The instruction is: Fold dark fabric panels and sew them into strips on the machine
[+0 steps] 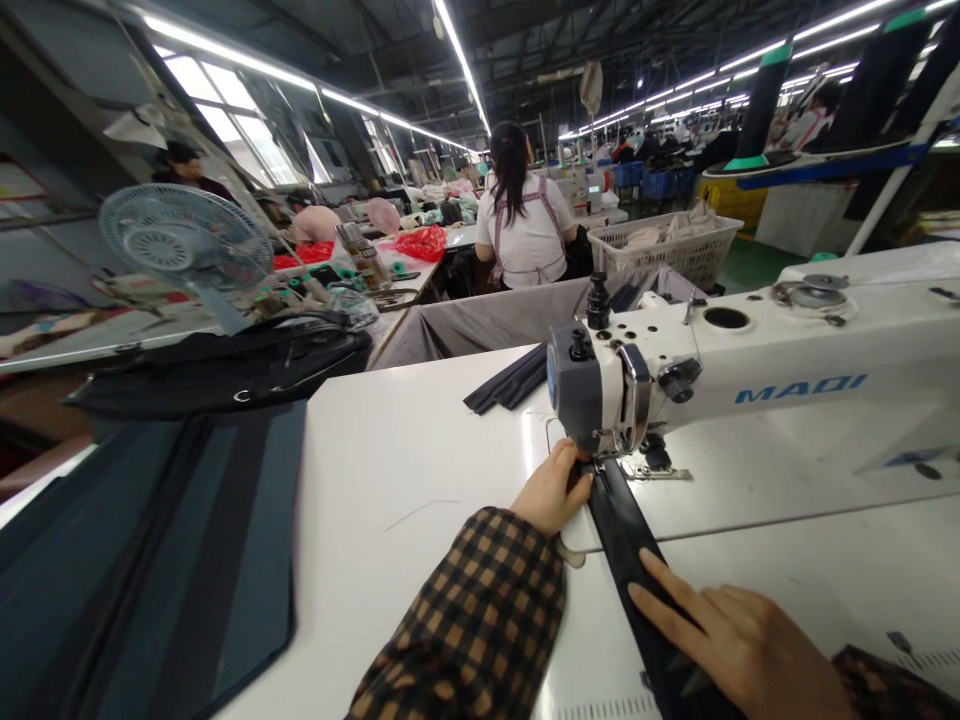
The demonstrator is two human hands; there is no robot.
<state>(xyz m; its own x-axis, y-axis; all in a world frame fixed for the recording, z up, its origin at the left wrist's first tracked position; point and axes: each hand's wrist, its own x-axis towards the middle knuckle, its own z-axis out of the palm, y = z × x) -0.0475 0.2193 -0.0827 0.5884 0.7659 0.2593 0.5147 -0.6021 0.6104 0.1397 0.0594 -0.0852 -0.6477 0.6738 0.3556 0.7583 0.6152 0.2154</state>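
My left hand [551, 492] half-curls at the strip [627, 535] by the foot [599, 467], pinch unclear; right hand [742, 640] lies splayed on it, gripping nothing. I'd feed straight, no tugging.

black strip [628, 528] cropped below, right sleeve [889, 685] cropped

We're up at the wearer's head, facing forward and down: smooth white tabletop [390, 450] close below, white-and-grey metal sewing machine [705, 345] near right, long white strip lights [463, 60] running far.
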